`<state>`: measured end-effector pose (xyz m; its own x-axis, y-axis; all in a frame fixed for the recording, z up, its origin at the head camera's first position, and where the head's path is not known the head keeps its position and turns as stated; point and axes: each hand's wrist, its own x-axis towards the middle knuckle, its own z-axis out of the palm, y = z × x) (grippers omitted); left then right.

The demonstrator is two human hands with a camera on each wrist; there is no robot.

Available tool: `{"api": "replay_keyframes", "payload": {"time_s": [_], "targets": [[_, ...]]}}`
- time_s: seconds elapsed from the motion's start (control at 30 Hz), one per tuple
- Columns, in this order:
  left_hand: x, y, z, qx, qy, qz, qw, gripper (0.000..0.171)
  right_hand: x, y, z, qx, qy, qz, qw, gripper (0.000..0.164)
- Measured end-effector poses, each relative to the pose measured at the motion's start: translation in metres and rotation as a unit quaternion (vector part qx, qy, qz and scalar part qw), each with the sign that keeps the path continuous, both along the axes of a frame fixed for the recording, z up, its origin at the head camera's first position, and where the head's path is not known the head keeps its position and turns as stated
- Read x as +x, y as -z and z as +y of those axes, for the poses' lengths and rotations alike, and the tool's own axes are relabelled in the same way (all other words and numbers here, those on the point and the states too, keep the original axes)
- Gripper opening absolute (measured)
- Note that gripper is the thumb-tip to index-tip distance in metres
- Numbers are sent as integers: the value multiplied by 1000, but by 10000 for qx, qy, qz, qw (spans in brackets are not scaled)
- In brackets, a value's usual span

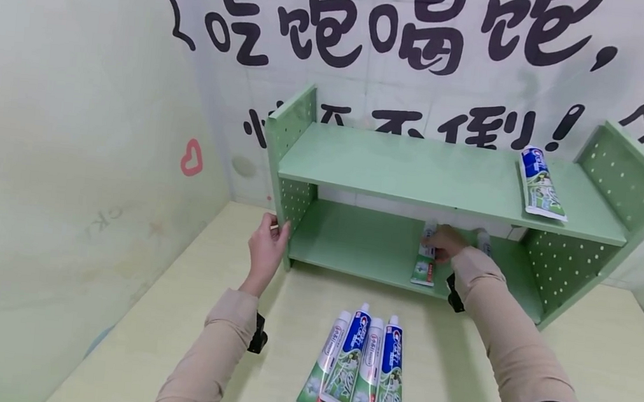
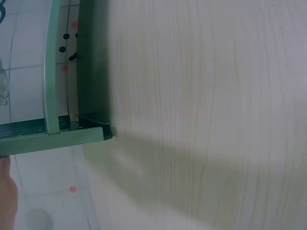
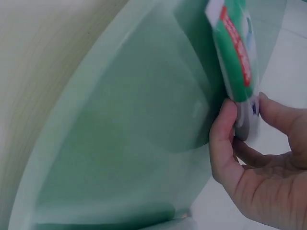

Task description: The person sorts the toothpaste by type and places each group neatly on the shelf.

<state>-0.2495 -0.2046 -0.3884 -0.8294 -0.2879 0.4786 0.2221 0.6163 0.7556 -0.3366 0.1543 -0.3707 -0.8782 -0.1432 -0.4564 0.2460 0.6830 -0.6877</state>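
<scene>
My right hand (image 1: 448,243) reaches into the lower level of a green shelf unit (image 1: 353,236) and holds a white and green toothpaste tube (image 1: 423,268) there. In the right wrist view, fingers and thumb pinch one end of that tube (image 3: 237,57). Another tube (image 1: 484,242) lies farther right on the same level, partly hidden by the right arm. My left hand (image 1: 267,250) is at the outside of the unit's left side panel, touching it with loosely bent fingers. Only part of the left hand (image 2: 7,196) shows in the left wrist view.
On the upper shelf lies a blue and green toothpaste tube (image 1: 542,183) at the right. Several tubes, blue ones (image 1: 390,379) and white ones (image 1: 365,383), lie side by side on the pale wooden table (image 1: 261,374). Behind the unit is a wall with large black lettering.
</scene>
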Motion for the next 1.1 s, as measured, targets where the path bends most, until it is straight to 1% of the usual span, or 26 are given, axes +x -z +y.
{"api": "replay_keyframes", "payload": {"time_s": [0.07, 0.17, 0.23, 0.33, 0.47, 0.63, 0.77, 0.87, 1.03, 1.1], "targets": [[0, -1, -1, -13, 23, -10, 10000, 22, 13, -14, -5, 40, 45, -5, 10000, 44], [-1, 0, -1, 17, -4, -86, 10000, 22, 22, -25, -5, 160, 55, -58, 9998, 44], [-1, 1, -2, 24, -33, -100, 9999, 21, 25, -28, -6, 261, 24, -86, 9996, 45], [-3, 1, -2, 27, -93, -45, 9999, 21, 28, -34, -6, 319, -131, -55, 9994, 45], [-4, -2, -1, 52, -62, 8, 10000, 21, 33, -40, -7, 224, -142, -115, 9996, 43], [-4, -3, 0, 96, 10, -80, 9999, 22, 40, -38, -5, 41, -141, -111, 9998, 37], [-4, -5, -2, 91, -30, -94, 9999, 22, 44, -33, -6, -67, -377, 4, 9993, 45], [-3, -3, -3, 79, -49, -90, 9999, 21, 49, -28, -5, -150, -441, 0, 9989, 53], [-3, 0, -1, 140, 11, -130, 9998, 21, 63, -25, -2, -239, -437, -10, 9988, 68], [-3, -1, -1, 170, 14, -142, 9998, 21, 70, -25, -3, -162, -491, 138, 9986, 69]]}}
